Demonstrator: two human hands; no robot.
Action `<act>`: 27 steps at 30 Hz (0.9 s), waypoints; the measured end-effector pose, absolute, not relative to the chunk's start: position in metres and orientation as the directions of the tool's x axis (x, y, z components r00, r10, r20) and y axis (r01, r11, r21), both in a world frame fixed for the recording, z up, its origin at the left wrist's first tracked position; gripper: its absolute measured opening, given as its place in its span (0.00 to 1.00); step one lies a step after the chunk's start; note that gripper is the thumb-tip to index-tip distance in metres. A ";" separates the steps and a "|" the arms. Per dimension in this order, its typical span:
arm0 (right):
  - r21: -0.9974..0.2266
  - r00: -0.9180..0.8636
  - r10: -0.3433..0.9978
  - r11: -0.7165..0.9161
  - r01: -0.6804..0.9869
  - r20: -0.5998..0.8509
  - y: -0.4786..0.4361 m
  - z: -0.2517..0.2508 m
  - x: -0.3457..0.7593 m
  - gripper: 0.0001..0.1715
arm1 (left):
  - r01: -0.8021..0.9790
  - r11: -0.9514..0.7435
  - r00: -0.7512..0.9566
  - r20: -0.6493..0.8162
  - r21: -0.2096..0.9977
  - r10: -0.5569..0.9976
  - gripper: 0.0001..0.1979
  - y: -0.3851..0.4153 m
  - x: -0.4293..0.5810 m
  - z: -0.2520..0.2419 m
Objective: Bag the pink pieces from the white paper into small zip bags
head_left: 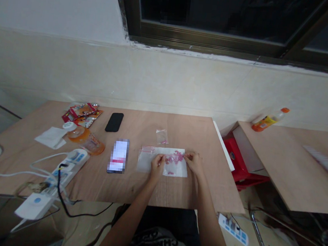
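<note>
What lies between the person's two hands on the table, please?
A small cluster of pink beads lies on a white sheet between the left hand and the right hand, as the head view shows.

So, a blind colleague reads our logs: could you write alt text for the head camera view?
A person's left hand and right hand finger a small pile of pink beads on a white sheet on a wooden table. Further left lie a black phone, a tipped orange bottle and a white power strip.

Dim indoor light, dark window [221,8], soft focus, bowed edges
</note>
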State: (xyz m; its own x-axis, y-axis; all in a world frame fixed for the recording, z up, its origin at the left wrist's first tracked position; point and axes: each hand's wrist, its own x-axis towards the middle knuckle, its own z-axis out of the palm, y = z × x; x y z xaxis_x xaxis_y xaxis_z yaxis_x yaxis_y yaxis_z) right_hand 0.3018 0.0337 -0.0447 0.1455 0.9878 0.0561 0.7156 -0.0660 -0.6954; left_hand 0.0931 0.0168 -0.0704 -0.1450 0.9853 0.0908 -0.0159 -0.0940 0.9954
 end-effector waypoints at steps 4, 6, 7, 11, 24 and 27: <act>-0.578 0.158 0.986 -0.102 0.810 0.049 0.032 -0.046 0.299 0.11 | -0.021 -0.087 -0.160 0.083 0.996 0.984 0.14 0.016 0.093 -0.068; -0.562 0.156 0.986 -0.097 0.821 0.058 0.033 -0.047 0.298 0.11 | -0.028 -0.084 -0.163 0.078 0.996 0.983 0.14 0.016 0.094 -0.066; -0.556 0.151 0.986 -0.092 0.826 0.062 0.033 -0.047 0.298 0.11 | -0.031 -0.083 -0.162 0.077 0.996 0.984 0.14 0.016 0.094 -0.066; -0.534 0.138 0.989 -0.093 0.840 0.044 0.035 -0.049 0.298 0.10 | -0.039 -0.083 -0.159 0.076 0.996 0.984 0.14 0.016 0.094 -0.064; -0.582 0.186 0.982 -0.136 0.802 0.026 0.034 -0.043 0.297 0.12 | -0.039 -0.075 -0.154 0.068 0.996 0.986 0.15 0.015 0.094 -0.062; -0.683 0.143 0.989 -0.072 0.727 0.048 0.035 -0.044 0.298 0.14 | -0.047 -0.072 -0.149 0.064 0.996 0.987 0.15 0.014 0.094 -0.062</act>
